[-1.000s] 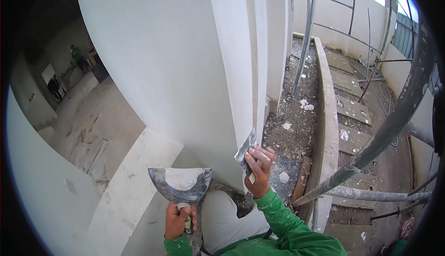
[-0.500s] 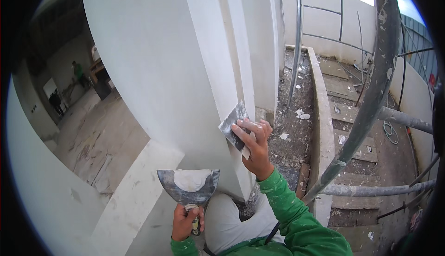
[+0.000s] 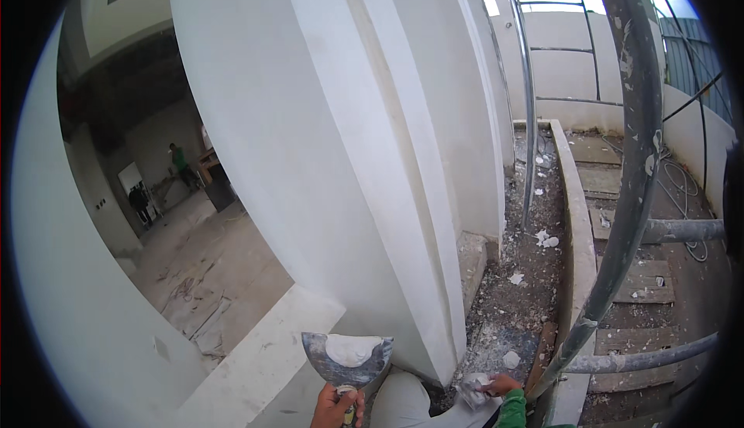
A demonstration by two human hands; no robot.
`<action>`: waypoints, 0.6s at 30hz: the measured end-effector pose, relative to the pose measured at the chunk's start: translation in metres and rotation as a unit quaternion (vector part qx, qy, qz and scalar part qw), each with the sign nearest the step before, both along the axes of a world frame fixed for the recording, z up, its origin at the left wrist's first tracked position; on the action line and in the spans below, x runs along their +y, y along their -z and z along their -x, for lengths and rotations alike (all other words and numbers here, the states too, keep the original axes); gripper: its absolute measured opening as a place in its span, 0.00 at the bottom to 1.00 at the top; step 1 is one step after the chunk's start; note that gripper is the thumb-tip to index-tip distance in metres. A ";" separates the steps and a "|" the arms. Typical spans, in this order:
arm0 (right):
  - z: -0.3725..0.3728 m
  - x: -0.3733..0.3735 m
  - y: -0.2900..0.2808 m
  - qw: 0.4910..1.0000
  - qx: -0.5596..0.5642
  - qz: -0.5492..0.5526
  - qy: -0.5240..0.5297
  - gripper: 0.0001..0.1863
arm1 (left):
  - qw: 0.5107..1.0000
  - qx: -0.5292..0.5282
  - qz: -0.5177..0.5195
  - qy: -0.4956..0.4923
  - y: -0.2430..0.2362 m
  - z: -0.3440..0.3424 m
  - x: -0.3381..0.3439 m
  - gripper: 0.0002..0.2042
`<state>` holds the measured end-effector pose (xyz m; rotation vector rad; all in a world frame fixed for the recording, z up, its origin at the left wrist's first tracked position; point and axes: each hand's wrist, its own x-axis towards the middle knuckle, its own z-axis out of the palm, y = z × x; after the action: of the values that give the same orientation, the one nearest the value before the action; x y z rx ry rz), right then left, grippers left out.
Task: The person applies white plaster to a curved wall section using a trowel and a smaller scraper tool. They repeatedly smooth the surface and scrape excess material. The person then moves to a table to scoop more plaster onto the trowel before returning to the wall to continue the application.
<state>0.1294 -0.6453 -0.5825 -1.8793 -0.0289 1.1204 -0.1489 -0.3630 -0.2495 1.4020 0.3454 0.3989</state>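
Observation:
My left hand [image 3: 333, 409], low in the picture, is wrapped round the handle of a wide putty knife [image 3: 346, 374]. Its rounded grey blade points up and carries a lump of white putty [image 3: 353, 350]. Over at the foot of the white wall column [image 3: 372, 172], my right hand [image 3: 504, 385] is closed on a flat filler blade [image 3: 472, 390], smeared by motion and whitish with putty. That blade is off the wall, above my pale trouser leg [image 3: 401, 401]. A long recessed groove [image 3: 385, 118] runs down the column.
A paint-spattered scaffold pole [image 3: 624, 219] rises close on my right, with a horizontal tube [image 3: 659, 360] joining it. Beyond the low concrete kerb [image 3: 577, 234] lie wooden boards [image 3: 635, 343]. A pale ledge [image 3: 267, 335] borders the room at left, where a person in green [image 3: 180, 161] stands.
My right hand has dropped from the column with the filler blade, down beside my leg. The view has shifted, and the putty knife in my left hand sits lower and farther right in it.

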 end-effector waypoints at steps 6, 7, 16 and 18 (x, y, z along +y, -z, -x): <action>-0.023 -0.007 0.098 0.969 -0.086 0.231 -0.013 0.47 | 0.998 -0.017 0.047 0.033 -0.005 -0.011 -0.006 0.13; -0.017 -0.004 0.075 0.955 -0.132 0.266 0.029 0.44 | 0.998 -0.014 0.050 0.027 -0.004 -0.008 -0.009 0.13; -0.038 0.012 -0.116 0.877 -0.407 0.200 0.159 0.20 | 0.997 -0.018 0.056 0.052 -0.016 -0.007 -0.015 0.16; -0.031 0.004 -0.183 0.885 -0.435 0.056 0.155 0.21 | 0.996 -0.001 0.068 0.053 -0.025 -0.006 -0.021 0.17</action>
<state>0.1603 -0.6412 -0.3993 -2.2479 -0.1652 0.0009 -0.1433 -0.3841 -0.2245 1.2813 0.2891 0.2848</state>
